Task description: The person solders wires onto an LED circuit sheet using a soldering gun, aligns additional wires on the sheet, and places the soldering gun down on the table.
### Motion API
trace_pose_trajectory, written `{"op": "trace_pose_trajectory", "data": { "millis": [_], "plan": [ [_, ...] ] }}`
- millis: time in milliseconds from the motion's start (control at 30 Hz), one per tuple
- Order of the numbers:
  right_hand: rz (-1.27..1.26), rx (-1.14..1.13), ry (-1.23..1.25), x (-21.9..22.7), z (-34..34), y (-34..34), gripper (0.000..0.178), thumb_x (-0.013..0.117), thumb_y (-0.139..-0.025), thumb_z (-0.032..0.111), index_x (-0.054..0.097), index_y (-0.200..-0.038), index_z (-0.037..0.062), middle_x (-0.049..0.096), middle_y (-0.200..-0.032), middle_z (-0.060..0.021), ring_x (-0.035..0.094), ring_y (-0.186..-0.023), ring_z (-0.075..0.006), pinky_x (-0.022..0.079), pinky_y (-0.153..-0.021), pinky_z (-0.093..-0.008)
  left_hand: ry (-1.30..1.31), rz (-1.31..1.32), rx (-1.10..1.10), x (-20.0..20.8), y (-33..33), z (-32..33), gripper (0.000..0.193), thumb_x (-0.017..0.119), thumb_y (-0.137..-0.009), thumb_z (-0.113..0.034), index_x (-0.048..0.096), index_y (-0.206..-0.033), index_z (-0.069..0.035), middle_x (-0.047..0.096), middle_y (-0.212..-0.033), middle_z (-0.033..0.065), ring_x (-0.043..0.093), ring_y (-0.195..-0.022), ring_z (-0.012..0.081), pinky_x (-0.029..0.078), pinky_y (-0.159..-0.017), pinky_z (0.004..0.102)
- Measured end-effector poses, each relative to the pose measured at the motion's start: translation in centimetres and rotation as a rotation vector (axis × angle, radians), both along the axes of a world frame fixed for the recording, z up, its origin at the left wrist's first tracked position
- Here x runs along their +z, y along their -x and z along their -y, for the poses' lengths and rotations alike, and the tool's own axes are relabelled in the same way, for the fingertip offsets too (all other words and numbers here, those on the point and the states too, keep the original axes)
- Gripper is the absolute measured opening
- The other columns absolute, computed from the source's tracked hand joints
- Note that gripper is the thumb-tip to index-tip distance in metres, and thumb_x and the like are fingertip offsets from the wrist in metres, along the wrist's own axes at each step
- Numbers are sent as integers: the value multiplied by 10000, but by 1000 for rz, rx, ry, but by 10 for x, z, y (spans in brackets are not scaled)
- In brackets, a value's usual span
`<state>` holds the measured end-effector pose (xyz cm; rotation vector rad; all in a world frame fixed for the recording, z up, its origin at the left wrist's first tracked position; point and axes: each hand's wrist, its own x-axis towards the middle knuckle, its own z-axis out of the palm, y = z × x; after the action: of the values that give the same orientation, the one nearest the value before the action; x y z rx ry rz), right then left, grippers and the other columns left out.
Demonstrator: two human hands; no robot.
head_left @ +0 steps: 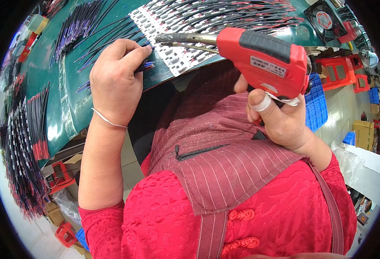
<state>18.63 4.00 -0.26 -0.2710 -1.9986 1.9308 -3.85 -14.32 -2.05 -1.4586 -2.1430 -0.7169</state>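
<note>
My right hand (280, 123) is wrapped round the grip of a red and black soldering gun (259, 60), with white tape on the thumb. The gun's dark tip points left, over rows of small white connectors (172, 56) laid out on the green table. My left hand (115, 80) pinches thin dark wires (148, 65) at the table's near edge, just left of the gun tip; blue ends poke out past its fingers. How many wires it holds is hidden. Long black wires with red ends (233, 15) run out from the connector rows.
Bundles of wires lie on the green table (52, 123) at the far left (75, 28) and hang over its left side (21, 155). A small fan (324, 20) stands at the far right. Red stools (339, 71) and a blue crate (316, 103) are on the floor to the right.
</note>
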Motion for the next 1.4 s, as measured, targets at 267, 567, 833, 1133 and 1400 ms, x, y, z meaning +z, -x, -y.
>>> {"op": "trace_pose_trajectory", "data": {
  "millis": [267, 567, 833, 1133, 1400],
  "plan": [
    [23, 58, 27, -2, -3, 0, 274, 702, -923, 30, 637, -1189, 18, 682, -951, -28, 616, -762, -67, 503, -654, -233, 6, 26, -12, -1, 4, 2, 368, 659, -672, 143, 738, -959, -73, 663, -904, 93, 661, -816, 271, 522, -720, 337],
    [20, 5, 28, 3, 4, 5, 300, 690, -925, 12, 630, -1219, 25, 703, -1094, -79, 659, -984, -127, 534, -858, -279, 8, 78, -26, -2, 7, 3, 376, 620, -676, 175, 724, -951, -60, 664, -917, 101, 669, -843, 266, 527, -748, 329],
    [45, 2, 72, 7, 4, 4, 281, 700, -924, 26, 633, -1197, 21, 705, -1053, -60, 645, -919, -102, 524, -811, -261, 5, 94, -48, -2, 8, 3, 396, 596, -657, 190, 717, -941, -57, 669, -936, 101, 675, -873, 271, 530, -775, 327],
    [19, 31, -111, -4, 2, 3, 183, 621, -988, 120, 632, -1134, 11, 671, -1014, -86, 543, -623, -64, 467, -549, -228, -25, 77, -44, -2, 7, 1, 311, 655, -663, 121, 720, -879, -93, 672, -881, 59, 662, -838, 267, 534, -726, 360],
    [-27, 10, -28, -1, 3, 3, 280, 683, -923, -3, 629, -1197, 9, 707, -1065, -72, 672, -942, -127, 538, -850, -280, -28, 76, -47, -2, 7, 0, 306, 656, -661, 121, 721, -876, -88, 670, -874, 59, 662, -837, 265, 533, -726, 358]
  ]
}}
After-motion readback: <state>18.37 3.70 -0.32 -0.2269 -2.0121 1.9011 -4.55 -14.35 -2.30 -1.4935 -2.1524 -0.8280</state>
